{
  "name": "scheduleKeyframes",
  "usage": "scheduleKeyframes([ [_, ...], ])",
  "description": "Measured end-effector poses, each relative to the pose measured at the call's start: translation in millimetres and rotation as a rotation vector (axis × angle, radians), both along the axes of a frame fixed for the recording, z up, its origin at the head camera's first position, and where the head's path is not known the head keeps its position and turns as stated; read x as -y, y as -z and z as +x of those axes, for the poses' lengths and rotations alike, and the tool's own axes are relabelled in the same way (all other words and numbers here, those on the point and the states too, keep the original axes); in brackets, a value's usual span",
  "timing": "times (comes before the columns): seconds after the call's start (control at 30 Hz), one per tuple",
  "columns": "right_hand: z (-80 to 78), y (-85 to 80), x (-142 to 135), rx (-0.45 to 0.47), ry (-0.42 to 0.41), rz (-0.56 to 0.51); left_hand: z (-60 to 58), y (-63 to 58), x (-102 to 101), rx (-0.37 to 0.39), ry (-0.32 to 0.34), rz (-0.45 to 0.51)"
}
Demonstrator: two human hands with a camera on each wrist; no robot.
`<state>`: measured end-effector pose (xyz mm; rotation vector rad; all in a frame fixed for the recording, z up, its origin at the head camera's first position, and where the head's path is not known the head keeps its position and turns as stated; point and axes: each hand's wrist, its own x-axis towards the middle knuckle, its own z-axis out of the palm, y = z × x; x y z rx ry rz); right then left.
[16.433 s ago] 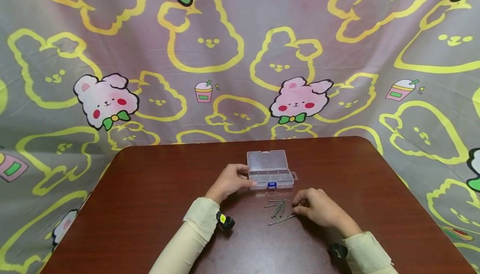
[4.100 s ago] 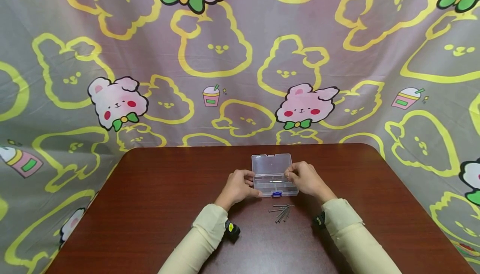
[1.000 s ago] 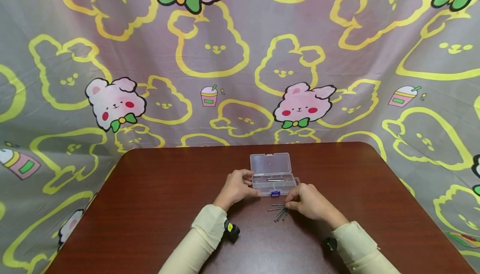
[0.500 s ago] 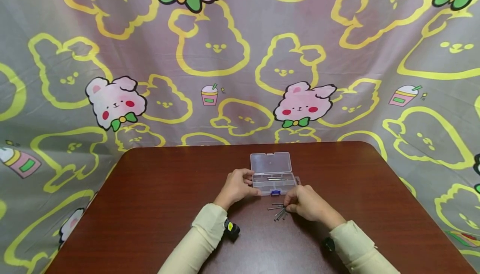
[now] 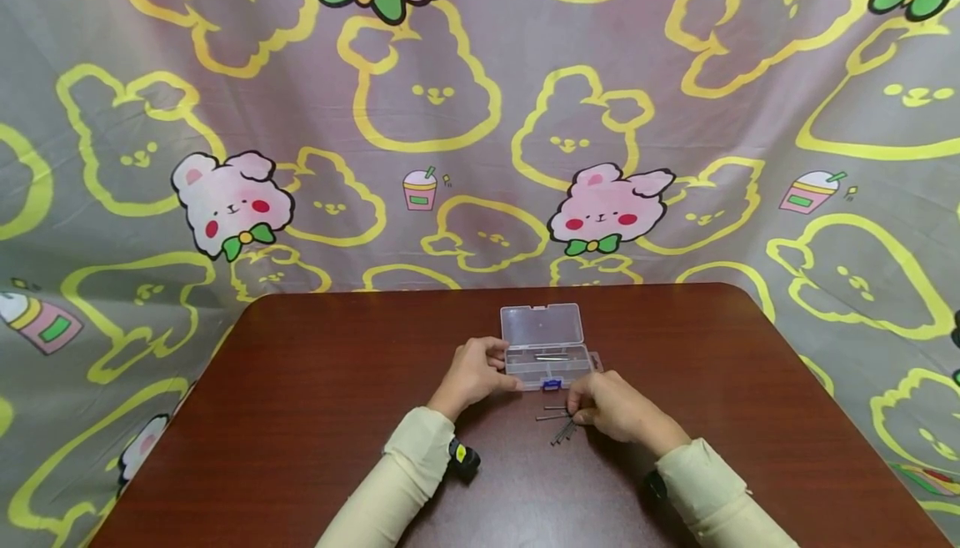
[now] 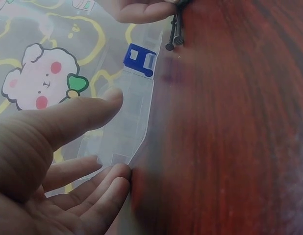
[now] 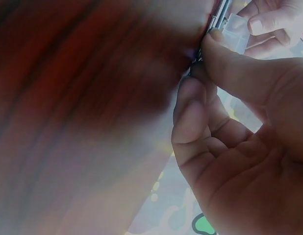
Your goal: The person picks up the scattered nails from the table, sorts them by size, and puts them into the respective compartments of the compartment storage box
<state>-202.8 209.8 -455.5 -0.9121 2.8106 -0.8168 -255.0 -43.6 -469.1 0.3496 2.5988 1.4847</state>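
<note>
A clear plastic compartment box (image 5: 525,378) stands on the table with its lid (image 5: 540,325) raised at the back and a blue latch (image 5: 552,384) in front. My left hand (image 5: 471,374) holds the box's left end, thumb at the front corner and fingers along the side. A few nails (image 5: 552,358) lie in the rear compartment. In front of the box, several loose nails (image 5: 561,433) fan out on the wood. Over their right end, my right hand (image 5: 618,409) pinches at a nail with thumb and forefinger; the fingertips hide part of it. Nail heads (image 6: 178,40) show in the left wrist view.
The brown wooden table (image 5: 337,364) runs back to a patterned cloth (image 5: 465,114) that hangs behind it and at both sides. A clear hanging tab (image 5: 596,362) juts from the box's right end, close to my right hand.
Earlier the box's compartments held no visible nails; then my right hand reached over the box and came back to the pile. Lately the loose nails have shifted slightly under its fingertips. My left hand stays.
</note>
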Motion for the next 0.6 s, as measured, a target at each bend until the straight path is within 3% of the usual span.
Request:
scheduleKeyframes([
  [0.27, 0.0, 2.0, -3.0, -0.027, -0.033, 0.033, 1.3, -1.1, 0.6, 0.0, -0.001, 0.001],
  [0.6, 1.9, -3.3, -9.5, -0.009, -0.002, -0.037, 2.4, -0.8, -0.2, 0.003, -0.011, 0.011],
])
